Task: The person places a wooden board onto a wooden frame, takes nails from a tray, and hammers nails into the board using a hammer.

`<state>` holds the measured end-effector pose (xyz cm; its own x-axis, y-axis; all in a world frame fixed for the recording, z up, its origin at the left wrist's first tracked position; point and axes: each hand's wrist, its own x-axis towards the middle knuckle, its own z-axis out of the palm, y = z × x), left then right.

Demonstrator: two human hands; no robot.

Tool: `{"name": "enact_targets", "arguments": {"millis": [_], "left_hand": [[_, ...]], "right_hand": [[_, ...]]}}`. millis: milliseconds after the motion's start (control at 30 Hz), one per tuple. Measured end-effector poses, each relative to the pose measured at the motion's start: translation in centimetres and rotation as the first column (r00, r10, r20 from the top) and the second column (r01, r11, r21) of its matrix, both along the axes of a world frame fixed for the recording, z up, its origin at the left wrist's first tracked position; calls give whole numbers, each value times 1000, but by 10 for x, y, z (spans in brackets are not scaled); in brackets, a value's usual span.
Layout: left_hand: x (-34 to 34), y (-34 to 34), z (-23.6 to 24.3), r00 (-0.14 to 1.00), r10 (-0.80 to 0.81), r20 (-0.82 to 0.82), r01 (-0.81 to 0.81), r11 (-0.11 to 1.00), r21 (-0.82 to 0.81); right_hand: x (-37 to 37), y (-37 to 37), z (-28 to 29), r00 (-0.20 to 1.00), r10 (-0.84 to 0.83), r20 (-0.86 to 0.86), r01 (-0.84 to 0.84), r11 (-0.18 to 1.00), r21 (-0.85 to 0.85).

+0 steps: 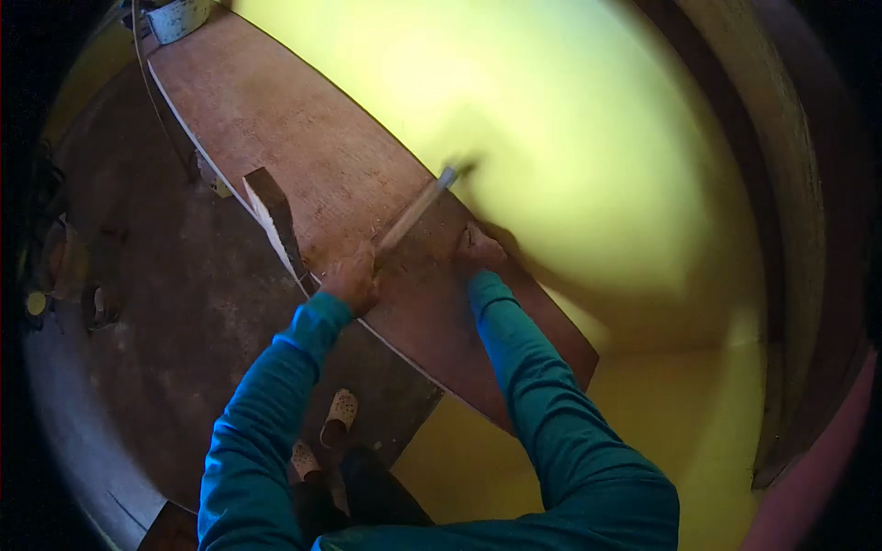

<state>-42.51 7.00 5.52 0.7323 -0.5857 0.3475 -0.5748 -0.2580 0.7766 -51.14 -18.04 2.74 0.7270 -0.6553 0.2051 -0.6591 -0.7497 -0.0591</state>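
My left hand is closed round the wooden handle of a hammer, above the near edge of a long reddish-brown wooden board. The hammer slants up and to the right, its metal head blurred near the yellow wall. Close to the wall side of the board is my right hand, its fingers curled in. Whatever they hold, if anything, is too dark and small to make out. A dark piece of wood with a pale, rough side stands at the board's left edge, beyond my left hand.
A bright yellow wall runs along the board's far side. At the board's far end stands a stained whitish container. Below lies a dark brown floor, with my light perforated clogs on it. Blurred objects lie at far left.
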Motion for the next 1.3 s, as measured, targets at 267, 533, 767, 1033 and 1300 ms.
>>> {"name": "enact_targets", "arguments": {"millis": [267,533,767,1033,1300], "left_hand": [[-16,8,119,993,-102,-53,94,986,-136],[11,-9,40,974,-69,-218,172,847,503],[6,-5,40,945,-63,-320,173,929,328],[-50,80,49,944,-43,-327,138,952,272],[-186,250,59,764,54,-643,304,849,433]], "right_hand": [[-6,-4,18,995,-77,-64,81,994,68],[-4,-6,0,997,-42,-66,41,999,-12],[-3,-4,9,994,-5,-107,11,999,47],[-29,21,43,974,-57,-220,94,983,158],[-219,79,13,782,-602,159,-44,202,978]]}}
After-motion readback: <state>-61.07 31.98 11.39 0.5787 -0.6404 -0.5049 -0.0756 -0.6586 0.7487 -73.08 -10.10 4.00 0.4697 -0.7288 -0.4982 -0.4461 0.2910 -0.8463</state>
